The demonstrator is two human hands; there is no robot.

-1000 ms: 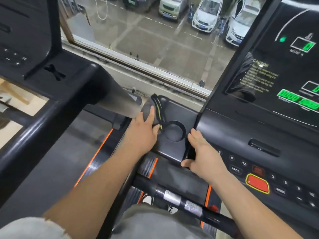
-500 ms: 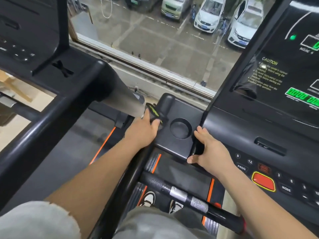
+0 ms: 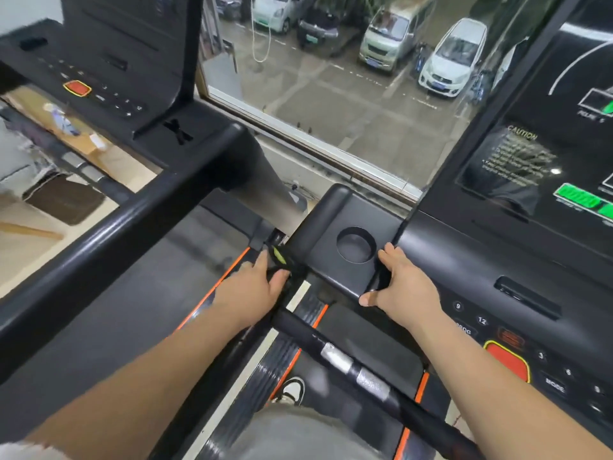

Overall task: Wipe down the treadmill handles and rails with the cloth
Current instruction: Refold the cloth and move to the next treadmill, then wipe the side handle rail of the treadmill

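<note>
A dark cloth [image 3: 278,260] with a yellow-green patch is pressed against the left edge of the black console tray [image 3: 331,214], where the handrail joins it. My left hand [image 3: 253,290] holds the cloth there, fingers wrapped over it, and most of the cloth is hidden under the hand. My right hand [image 3: 403,288] grips the tray's front right corner beside the round cup holder [image 3: 355,244]. A black handlebar [image 3: 348,363] with silver sensor bands runs below both hands.
The control panel [image 3: 507,360] with a red stop button sits at right under the lit display [image 3: 544,161]. A second treadmill's black rail [image 3: 109,234] crosses at left. A window [image 3: 331,81] ahead overlooks parked cars. My shoe [image 3: 293,390] stands on the belt.
My left hand has drawn the cloth off the tray top, back and down to the tray's left edge. My right hand keeps its grip on the tray corner. The camera has tilted up and left.
</note>
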